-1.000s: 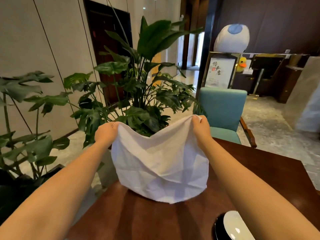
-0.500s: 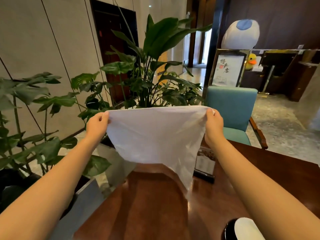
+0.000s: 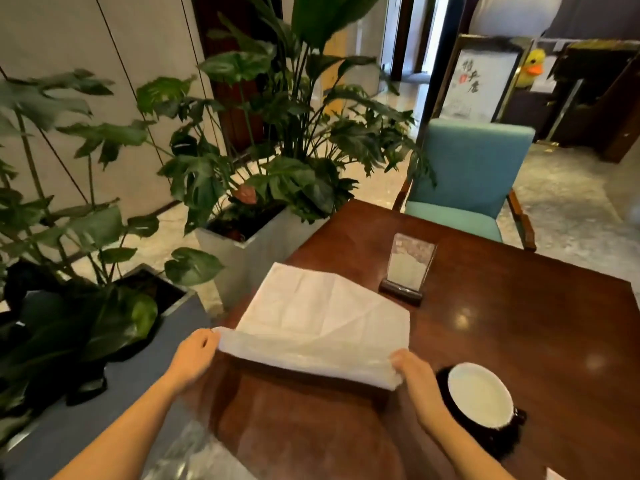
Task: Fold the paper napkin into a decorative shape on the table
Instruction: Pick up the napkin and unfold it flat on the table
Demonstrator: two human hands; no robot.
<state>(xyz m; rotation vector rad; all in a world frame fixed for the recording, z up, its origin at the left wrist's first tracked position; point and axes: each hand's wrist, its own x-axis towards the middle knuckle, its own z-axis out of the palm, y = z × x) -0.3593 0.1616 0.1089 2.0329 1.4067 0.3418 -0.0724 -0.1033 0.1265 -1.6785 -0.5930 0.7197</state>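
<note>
A white paper napkin (image 3: 322, 317) lies spread on the dark wooden table (image 3: 502, 323), creased, with its near edge lifted off the wood. My left hand (image 3: 194, 355) pinches the near left corner. My right hand (image 3: 414, 375) grips the near right corner. The far part of the napkin rests flat, and its far left corner reaches the table's left edge.
A clear card stand on a dark base (image 3: 407, 268) sits just beyond the napkin's far right. A dark cup with a white inside (image 3: 479, 396) is beside my right wrist. Planters with leafy plants (image 3: 242, 237) flank the table's left edge. A teal chair (image 3: 467, 181) faces me.
The napkin was held up in the air, stretched between both hands. Both hands have come down and toward me, laying it onto the table.
</note>
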